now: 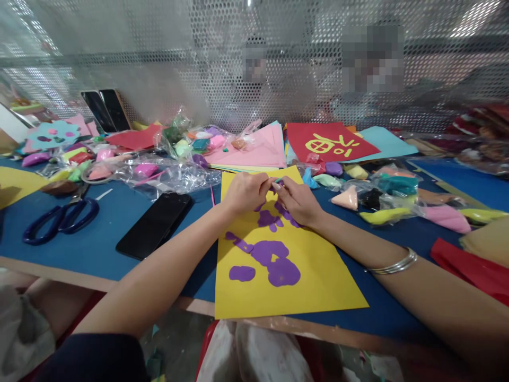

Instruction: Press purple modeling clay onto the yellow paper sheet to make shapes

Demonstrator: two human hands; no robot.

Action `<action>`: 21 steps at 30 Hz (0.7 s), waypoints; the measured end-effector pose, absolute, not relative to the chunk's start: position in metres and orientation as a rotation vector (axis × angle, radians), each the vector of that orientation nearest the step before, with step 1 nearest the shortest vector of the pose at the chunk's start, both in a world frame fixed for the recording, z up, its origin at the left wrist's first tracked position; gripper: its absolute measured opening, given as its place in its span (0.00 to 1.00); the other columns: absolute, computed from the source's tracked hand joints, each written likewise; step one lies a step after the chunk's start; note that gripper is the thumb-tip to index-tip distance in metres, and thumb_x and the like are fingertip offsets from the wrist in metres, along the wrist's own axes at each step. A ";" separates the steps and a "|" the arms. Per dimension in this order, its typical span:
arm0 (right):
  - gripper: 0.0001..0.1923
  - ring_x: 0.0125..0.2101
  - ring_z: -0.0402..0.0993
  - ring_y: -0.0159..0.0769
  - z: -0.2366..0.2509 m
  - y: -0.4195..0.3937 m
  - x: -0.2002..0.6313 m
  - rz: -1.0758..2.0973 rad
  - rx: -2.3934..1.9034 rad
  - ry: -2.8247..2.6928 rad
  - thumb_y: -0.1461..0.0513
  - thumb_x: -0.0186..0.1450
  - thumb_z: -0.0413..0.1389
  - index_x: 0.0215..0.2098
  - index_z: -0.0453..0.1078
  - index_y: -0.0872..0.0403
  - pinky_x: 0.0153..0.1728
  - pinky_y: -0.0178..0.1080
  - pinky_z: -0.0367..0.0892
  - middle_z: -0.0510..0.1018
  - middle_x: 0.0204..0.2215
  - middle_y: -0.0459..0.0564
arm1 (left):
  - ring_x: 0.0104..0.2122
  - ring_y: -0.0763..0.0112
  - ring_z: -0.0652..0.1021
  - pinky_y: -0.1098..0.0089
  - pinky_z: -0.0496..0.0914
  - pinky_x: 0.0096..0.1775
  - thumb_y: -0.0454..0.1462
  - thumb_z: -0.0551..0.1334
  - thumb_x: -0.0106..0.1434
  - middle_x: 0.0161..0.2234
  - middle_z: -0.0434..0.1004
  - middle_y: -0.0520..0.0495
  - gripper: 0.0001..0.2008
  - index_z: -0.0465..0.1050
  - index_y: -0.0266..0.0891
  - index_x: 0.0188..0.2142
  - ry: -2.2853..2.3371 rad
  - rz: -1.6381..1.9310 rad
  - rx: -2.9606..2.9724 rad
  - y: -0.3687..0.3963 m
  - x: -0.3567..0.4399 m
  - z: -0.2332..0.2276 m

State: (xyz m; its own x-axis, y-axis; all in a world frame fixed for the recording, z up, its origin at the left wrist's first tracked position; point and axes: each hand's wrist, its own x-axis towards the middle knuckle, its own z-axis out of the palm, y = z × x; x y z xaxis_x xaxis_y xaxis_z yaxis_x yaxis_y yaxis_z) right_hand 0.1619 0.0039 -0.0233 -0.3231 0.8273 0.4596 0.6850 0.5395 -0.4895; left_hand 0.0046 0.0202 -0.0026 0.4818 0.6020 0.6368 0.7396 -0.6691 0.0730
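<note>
Both hands meet over the far end of the yellow paper sheet (318, 276) lying on the blue-topped bench (99, 239). The left hand (245, 192) and the right hand (297, 201) are together, fingertips pinched on a small piece of purple modelling clay (277, 184) held just above the sheet. Flattened purple clay shapes (274, 260) already lie pressed onto the paper nearer the person. The step in hand looks like shaping a piece; setting it down would call for a light, steady press beside the upper shapes. A black phone (155, 225) and blue-handled scissors (59, 220) lie to the left.

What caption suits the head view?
Both hands, left hand and right hand, pinch purple clay over a yellow paper sheet.
</note>
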 end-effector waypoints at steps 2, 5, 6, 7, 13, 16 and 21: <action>0.17 0.18 0.62 0.30 -0.024 0.004 0.162 0.253 -1.217 -2.093 0.50 0.65 0.36 0.28 0.55 0.52 0.22 0.32 0.49 0.66 0.17 0.43 | 0.14 0.80 0.57 0.74 0.49 0.21 0.42 0.48 0.62 0.12 0.61 0.52 0.21 0.64 0.35 0.17 -1.173 -1.002 -2.531 0.021 0.005 -0.003; 0.16 0.18 0.63 0.30 -0.024 0.004 0.161 0.247 -1.219 -2.078 0.50 0.65 0.37 0.29 0.56 0.52 0.22 0.32 0.50 0.67 0.18 0.44 | 0.14 0.82 0.55 0.75 0.48 0.20 0.42 0.48 0.62 0.12 0.58 0.54 0.21 0.60 0.35 0.16 -1.234 -1.088 -2.597 0.022 0.005 -0.004; 0.16 0.18 0.64 0.31 -0.024 0.004 0.161 0.244 -1.218 -2.075 0.51 0.65 0.38 0.29 0.56 0.52 0.22 0.32 0.50 0.67 0.18 0.44 | 0.14 0.82 0.56 0.75 0.48 0.20 0.42 0.48 0.63 0.12 0.57 0.54 0.21 0.60 0.35 0.16 -1.256 -1.102 -2.616 0.023 0.004 -0.004; 0.15 0.19 0.64 0.31 -0.024 0.004 0.161 0.234 -1.218 -2.075 0.51 0.65 0.38 0.30 0.56 0.52 0.22 0.32 0.50 0.67 0.18 0.44 | 0.14 0.82 0.56 0.75 0.48 0.20 0.42 0.47 0.63 0.12 0.58 0.55 0.21 0.59 0.35 0.16 -1.272 -1.105 -2.625 0.024 0.004 -0.004; 0.14 0.18 0.62 0.30 -0.024 0.003 0.160 0.161 -1.239 -2.060 0.53 0.64 0.40 0.30 0.57 0.53 0.22 0.32 0.50 0.65 0.17 0.43 | 0.16 0.78 0.64 0.75 0.54 0.22 0.38 0.42 0.64 0.16 0.66 0.52 0.19 0.67 0.35 0.27 -1.246 -1.047 -2.641 0.024 -0.003 -0.002; 0.13 0.17 0.61 0.29 -0.024 0.004 0.161 0.162 -1.250 -2.043 0.53 0.64 0.41 0.31 0.58 0.53 0.21 0.32 0.49 0.65 0.16 0.43 | 0.19 0.74 0.69 0.74 0.56 0.23 0.36 0.45 0.61 0.21 0.72 0.49 0.15 0.67 0.34 0.40 -1.164 -0.959 -2.661 0.022 -0.004 -0.003; 0.11 0.17 0.61 0.29 -0.023 0.005 0.163 0.168 -1.256 -2.043 0.55 0.63 0.43 0.33 0.60 0.54 0.22 0.32 0.51 0.66 0.16 0.42 | 0.24 0.71 0.75 0.74 0.58 0.23 0.38 0.42 0.64 0.26 0.76 0.47 0.18 0.64 0.35 0.47 -1.117 -0.821 -2.573 0.021 0.000 -0.006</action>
